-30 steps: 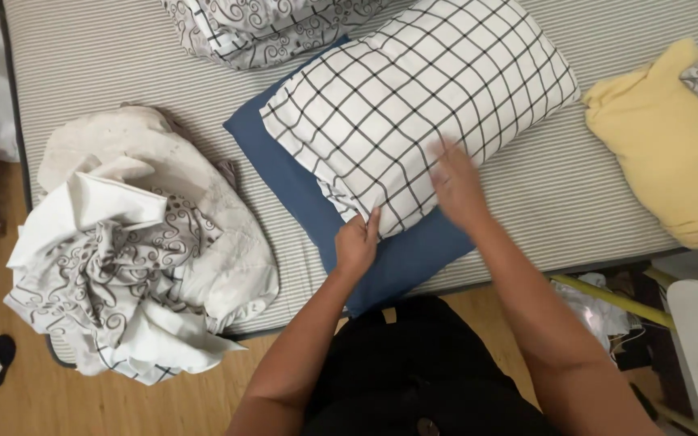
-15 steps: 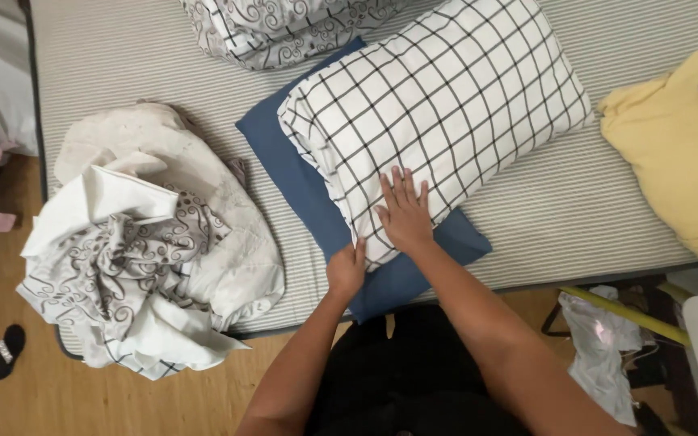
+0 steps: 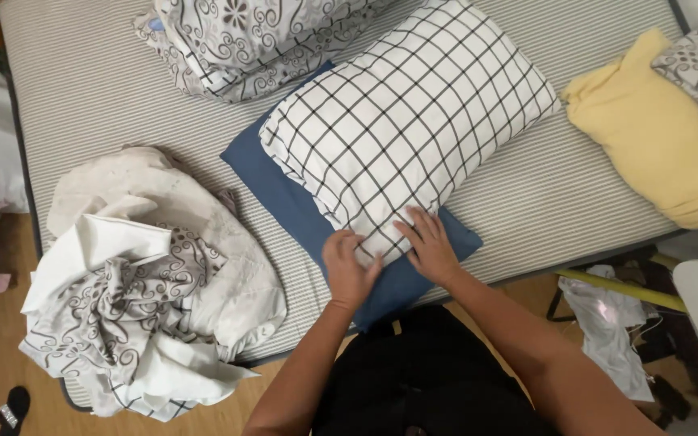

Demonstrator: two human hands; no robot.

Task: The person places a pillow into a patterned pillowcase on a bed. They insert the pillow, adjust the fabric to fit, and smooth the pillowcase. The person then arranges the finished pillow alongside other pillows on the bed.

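While the checked pillow (image 3: 405, 129) lies on a blue cloth (image 3: 300, 218) (folded flat), its near corner is pressed by the left hand (image 3: 349, 270) and right hand (image 3: 430, 250), fingers flat, nothing gripped.

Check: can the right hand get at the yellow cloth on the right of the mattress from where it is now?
Probably yes. The right hand rests on the checked pillow, and only bare striped mattress lies between it and the yellow cloth. It sits further off, so the arm would need a fair stretch.

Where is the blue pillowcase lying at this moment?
In the head view, the blue pillowcase lies flat on the striped mattress, near the middle, under the checked pillow, right of the crumpled sheets.
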